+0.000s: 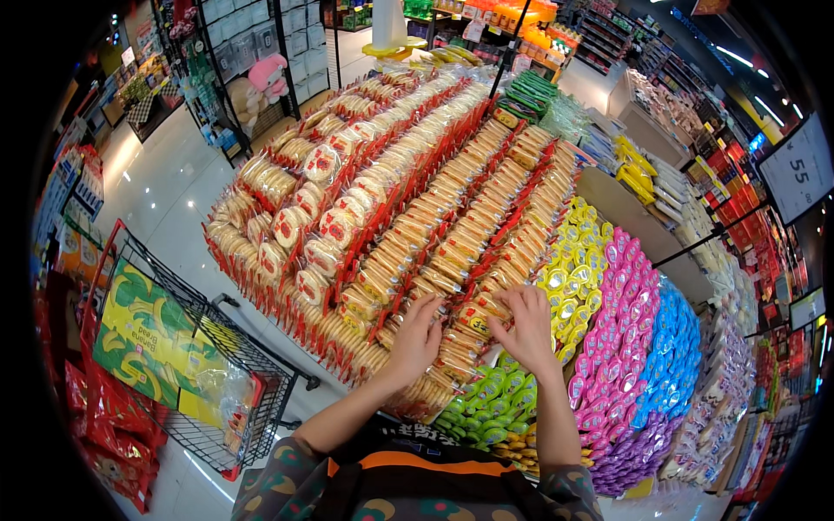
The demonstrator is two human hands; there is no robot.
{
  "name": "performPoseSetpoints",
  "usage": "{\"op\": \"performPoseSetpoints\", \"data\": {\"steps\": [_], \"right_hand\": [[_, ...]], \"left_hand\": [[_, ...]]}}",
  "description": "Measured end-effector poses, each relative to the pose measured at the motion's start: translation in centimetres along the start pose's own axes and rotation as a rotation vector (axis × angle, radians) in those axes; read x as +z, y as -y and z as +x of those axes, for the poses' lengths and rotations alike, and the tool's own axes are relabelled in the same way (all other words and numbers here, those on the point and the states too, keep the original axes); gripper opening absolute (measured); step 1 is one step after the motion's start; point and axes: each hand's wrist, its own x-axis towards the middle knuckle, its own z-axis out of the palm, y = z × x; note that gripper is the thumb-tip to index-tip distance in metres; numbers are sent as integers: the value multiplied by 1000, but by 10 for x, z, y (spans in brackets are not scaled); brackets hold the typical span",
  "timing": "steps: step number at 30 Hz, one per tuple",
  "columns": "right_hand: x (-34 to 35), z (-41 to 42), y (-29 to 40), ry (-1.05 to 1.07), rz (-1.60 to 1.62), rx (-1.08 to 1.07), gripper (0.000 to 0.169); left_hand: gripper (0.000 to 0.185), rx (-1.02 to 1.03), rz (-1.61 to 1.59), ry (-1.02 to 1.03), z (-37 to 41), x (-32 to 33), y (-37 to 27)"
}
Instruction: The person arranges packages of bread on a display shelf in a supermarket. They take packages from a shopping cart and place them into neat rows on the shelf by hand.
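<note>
Both my hands reach over a large display of rice crackers in clear packs with red edges. My left hand rests with bent fingers at the near end of a row of crackers, fingertips on the packs. My right hand touches a cracker pack with a yellow label, its fingers and thumb apart; whether it grips the pack is hard to tell. Round white cracker packs stand in rows farther left. Below my right hand lie green wrapped sweets or snacks, with yellow packs to its right.
A shopping cart with a banana bread carton stands at the left. Pink, blue and purple packs are piled at the right. A price sign hangs at the upper right, and shelves stand beyond.
</note>
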Motion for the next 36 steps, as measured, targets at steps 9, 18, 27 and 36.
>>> {"op": "performPoseSetpoints", "data": {"steps": [9,18,27,36], "right_hand": [[55,79,28,114,-428,-178,39],[86,99,8,223,-502,-113,26],[80,101,5,275,-405,-77,23],[89,92,0,244,-506,-97,42]], "left_hand": [[66,-103,-226,-3,22,31,57],[72,-38,-143,-87,34,32,35],[67,-73,-159,-105,37,28,41],[52,283,634,-142,84,-18,18]]}}
